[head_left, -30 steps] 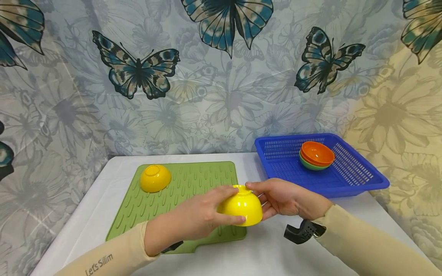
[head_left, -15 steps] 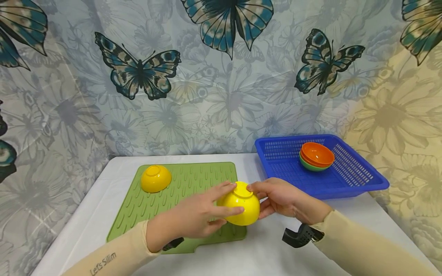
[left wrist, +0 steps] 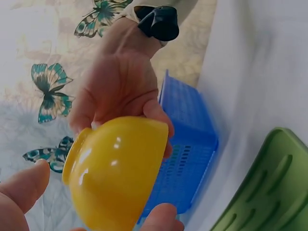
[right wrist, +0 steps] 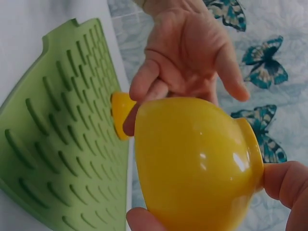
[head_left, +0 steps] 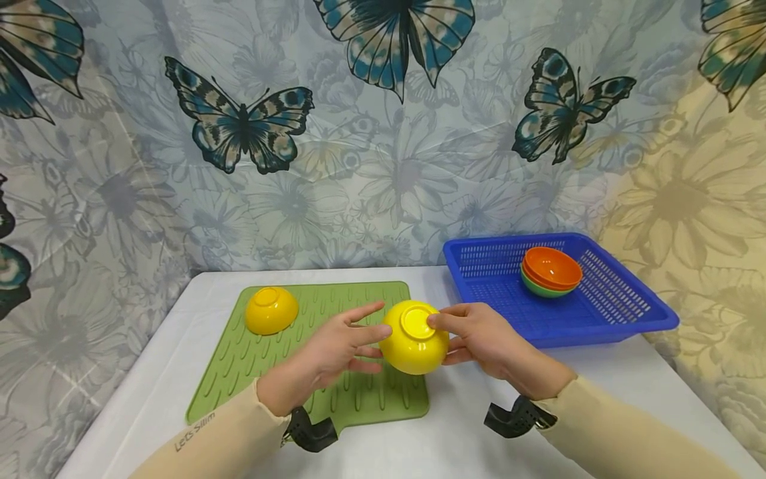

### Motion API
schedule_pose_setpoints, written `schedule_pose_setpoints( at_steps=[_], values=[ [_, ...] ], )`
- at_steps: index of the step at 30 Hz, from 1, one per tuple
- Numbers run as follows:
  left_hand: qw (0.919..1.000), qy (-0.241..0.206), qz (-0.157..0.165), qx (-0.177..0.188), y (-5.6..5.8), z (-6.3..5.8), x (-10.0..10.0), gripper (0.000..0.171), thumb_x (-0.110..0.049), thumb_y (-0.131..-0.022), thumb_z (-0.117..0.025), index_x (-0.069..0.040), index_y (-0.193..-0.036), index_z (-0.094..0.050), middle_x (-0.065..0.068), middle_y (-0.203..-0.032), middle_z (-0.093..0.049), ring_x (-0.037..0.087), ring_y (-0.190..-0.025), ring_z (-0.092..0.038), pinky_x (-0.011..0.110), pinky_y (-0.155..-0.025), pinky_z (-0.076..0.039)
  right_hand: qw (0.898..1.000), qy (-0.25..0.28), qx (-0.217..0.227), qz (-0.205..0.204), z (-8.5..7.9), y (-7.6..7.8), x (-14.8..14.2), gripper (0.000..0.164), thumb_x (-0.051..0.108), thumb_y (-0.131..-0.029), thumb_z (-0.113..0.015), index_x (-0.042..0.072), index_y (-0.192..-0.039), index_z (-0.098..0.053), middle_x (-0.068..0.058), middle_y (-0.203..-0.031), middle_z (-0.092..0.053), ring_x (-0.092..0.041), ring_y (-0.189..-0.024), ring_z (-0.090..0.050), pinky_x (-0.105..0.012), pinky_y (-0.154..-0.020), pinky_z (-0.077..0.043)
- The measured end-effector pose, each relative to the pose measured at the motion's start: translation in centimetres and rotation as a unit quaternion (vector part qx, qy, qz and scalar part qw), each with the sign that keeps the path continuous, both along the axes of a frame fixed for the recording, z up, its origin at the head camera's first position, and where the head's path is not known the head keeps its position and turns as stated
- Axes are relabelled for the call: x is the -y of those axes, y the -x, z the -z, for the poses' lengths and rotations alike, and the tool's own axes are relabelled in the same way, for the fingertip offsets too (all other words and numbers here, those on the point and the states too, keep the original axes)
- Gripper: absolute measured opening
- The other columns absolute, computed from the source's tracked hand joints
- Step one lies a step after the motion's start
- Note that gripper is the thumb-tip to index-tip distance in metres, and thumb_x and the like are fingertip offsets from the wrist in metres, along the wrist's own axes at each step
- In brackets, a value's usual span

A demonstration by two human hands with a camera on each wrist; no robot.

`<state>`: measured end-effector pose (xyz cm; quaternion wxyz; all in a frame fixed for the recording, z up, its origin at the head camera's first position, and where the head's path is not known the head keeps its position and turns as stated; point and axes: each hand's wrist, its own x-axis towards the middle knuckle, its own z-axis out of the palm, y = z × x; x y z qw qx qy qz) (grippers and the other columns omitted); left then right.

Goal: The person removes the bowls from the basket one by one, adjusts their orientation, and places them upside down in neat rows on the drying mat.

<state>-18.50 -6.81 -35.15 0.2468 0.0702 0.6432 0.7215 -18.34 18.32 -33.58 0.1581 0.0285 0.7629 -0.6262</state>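
Note:
A glossy yellow bowl (head_left: 415,349) is held in the air, its foot ring turned up and toward the head camera. My right hand (head_left: 487,338) pinches it, thumb on the foot and fingers at the rim; the right wrist view shows the thumb (right wrist: 284,183) pressed against that foot. At the bowl's left side is my left hand (head_left: 344,342), with fingers spread and loosely extended. Its thumb (left wrist: 29,185) stands apart from the bowl in the left wrist view; whether other fingertips touch the wall I cannot tell. A second yellow bowl (head_left: 271,311) lies upside down on a green ridged mat (head_left: 323,299).
A blue perforated basket (head_left: 497,303) stands at the right back. Inside it an orange bowl (head_left: 553,266) is nested with others above a green bowl (head_left: 541,289). The white-covered table (head_left: 467,426) ends at a patterned butterfly curtain (head_left: 383,166).
The left hand has loosened from the bowl and drawn back to the left, its fingers spreading. In the right hand, the bowl has risen slightly and tilted its foot toward the head camera.

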Motion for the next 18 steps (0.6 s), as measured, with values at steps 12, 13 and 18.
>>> schedule_pose_setpoints(
  at_steps=[12, 13, 18],
  values=[
    [0.9976, 0.051, -0.032, -0.035, 0.2, 0.3, -1.2, 0.067, -0.028, -0.088, -0.080, -0.015, -0.147, -0.052, 0.017, -0.137, -0.055, 0.029, -0.092, -0.070, 0.041, -0.078, -0.059, 0.999, -0.031, -0.035, 0.014, 0.6, -0.1, 1.1, 0.054, 0.026, -0.091, -0.075, -0.009, -0.128, -0.057, -0.018, -0.114, -0.064, -0.029, -0.084, -0.068, -0.044, -0.070, -0.061],
    [0.9973, 0.055, -0.033, -0.036, 0.2, 0.3, -1.2, 0.067, -0.028, -0.088, -0.080, -0.015, -0.147, -0.053, 0.016, -0.137, -0.055, 0.029, -0.092, -0.070, 0.041, -0.079, -0.059, 0.999, -0.032, -0.038, 0.015, 0.6, -0.1, 1.2, 0.054, 0.026, -0.091, -0.075, -0.009, -0.128, -0.057, -0.018, -0.114, -0.064, -0.029, -0.085, -0.068, -0.044, -0.070, -0.061],
    [0.9962, 0.064, -0.040, -0.045, 0.4, 0.4, -1.3, 0.065, -0.028, -0.088, -0.080, -0.016, -0.146, -0.054, 0.016, -0.133, -0.056, 0.029, -0.091, -0.069, 0.045, -0.082, -0.058, 0.998, -0.033, -0.055, 0.009, 0.7, -0.3, 1.3, 0.057, 0.027, -0.091, -0.075, -0.010, -0.130, -0.055, -0.019, -0.118, -0.063, -0.028, -0.089, -0.066, -0.044, -0.072, -0.060]
  ],
)
